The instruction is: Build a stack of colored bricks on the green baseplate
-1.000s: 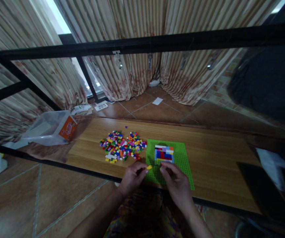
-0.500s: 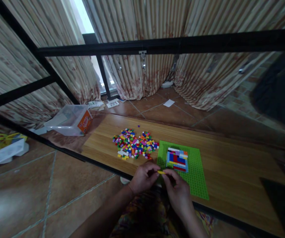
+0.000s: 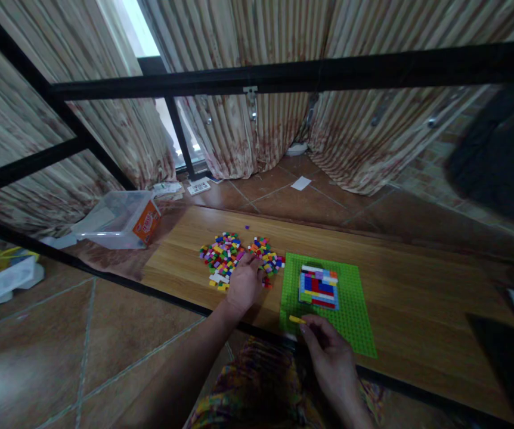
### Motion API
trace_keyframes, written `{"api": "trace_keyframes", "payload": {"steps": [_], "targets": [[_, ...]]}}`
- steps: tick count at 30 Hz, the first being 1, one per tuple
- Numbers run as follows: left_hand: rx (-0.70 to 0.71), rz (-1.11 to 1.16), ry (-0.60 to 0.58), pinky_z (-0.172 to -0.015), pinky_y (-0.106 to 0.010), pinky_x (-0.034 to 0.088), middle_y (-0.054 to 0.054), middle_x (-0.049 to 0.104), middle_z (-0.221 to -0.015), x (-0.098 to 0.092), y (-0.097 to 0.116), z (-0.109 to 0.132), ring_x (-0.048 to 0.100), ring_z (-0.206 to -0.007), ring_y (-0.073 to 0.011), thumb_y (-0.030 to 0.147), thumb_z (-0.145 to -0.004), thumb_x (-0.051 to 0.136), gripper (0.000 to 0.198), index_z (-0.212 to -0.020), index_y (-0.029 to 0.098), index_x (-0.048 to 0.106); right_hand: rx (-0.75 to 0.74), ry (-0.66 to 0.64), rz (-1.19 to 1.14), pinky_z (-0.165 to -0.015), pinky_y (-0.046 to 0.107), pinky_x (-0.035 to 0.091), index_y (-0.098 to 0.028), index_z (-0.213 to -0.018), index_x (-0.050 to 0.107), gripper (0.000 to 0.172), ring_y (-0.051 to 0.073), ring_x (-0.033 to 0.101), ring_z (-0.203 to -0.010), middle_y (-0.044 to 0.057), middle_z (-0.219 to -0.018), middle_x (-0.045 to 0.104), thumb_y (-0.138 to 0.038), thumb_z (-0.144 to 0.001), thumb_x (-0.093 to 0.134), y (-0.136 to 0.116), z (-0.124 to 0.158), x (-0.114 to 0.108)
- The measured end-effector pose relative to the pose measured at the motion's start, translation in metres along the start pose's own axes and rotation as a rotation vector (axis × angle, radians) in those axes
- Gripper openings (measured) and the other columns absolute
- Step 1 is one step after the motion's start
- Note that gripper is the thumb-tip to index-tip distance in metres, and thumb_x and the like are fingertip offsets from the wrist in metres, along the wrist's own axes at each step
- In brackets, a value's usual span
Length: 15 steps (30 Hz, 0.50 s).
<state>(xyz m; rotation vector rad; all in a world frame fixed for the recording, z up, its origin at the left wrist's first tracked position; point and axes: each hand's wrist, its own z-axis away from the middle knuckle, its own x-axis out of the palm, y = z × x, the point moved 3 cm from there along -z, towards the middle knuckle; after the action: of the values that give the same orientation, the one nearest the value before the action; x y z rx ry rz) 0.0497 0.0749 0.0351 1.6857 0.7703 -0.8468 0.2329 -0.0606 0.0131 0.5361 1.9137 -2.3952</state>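
My right hand pinches a small yellow brick over the near left corner of the green baseplate. A block of coloured bricks is built flat on the middle of that plate. My left hand rests on the near side of the pile of loose coloured bricks, fingers curled down into it; what the fingers hold, if anything, is hidden.
A wooden tabletop carries the plate and the pile, under a black metal frame. A clear plastic box with an orange label stands at the left end. Curtains hang behind, tiled floor lies below, and a dark object sits at the right.
The yellow brick passed from my left hand to my right hand. My left hand then moved away to the brick pile, and my right hand dropped slightly toward the plate's near corner.
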Motion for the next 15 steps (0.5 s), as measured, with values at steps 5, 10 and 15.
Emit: {"api": "trace_keyframes", "payload": {"steps": [5,10,15], "targets": [[-0.038,-0.066,-0.024,-0.083,-0.029,0.047,-0.008,0.061,-0.096,0.0,-0.003,0.0,0.057,-0.088,-0.0172,0.014,-0.087,0.047,0.018,-0.084,0.018,0.064,-0.031,-0.007,0.056,-0.075,0.029,0.051,-0.022,-0.096,0.067,0.03,0.022,0.067,-0.091,0.005,-0.096,0.073,-0.048,-0.086,0.056,-0.005,-0.001,0.004],[-0.016,-0.104,-0.017,-0.078,-0.029,0.047,-0.007,0.061,-0.095,-0.005,-0.006,0.0,0.057,-0.084,-0.0167,0.014,-0.089,0.043,0.021,-0.086,0.019,0.064,-0.2,0.018,0.276,-0.072,0.029,0.048,-0.023,-0.094,0.066,0.02,0.02,0.068,-0.079,0.002,-0.088,0.073,-0.036,-0.09,0.051,-0.022,-0.012,0.031],[0.005,-0.099,0.047,-0.083,-0.03,0.047,-0.008,0.063,-0.101,-0.011,-0.008,-0.001,0.058,-0.093,-0.0186,0.009,-0.084,0.046,0.026,-0.101,0.018,0.063,-0.46,0.029,0.431,-0.074,0.027,0.046,-0.021,-0.092,0.065,0.019,0.018,0.066,-0.084,0.004,-0.092,0.071,-0.019,-0.092,0.046,-0.034,-0.028,0.061]]}}
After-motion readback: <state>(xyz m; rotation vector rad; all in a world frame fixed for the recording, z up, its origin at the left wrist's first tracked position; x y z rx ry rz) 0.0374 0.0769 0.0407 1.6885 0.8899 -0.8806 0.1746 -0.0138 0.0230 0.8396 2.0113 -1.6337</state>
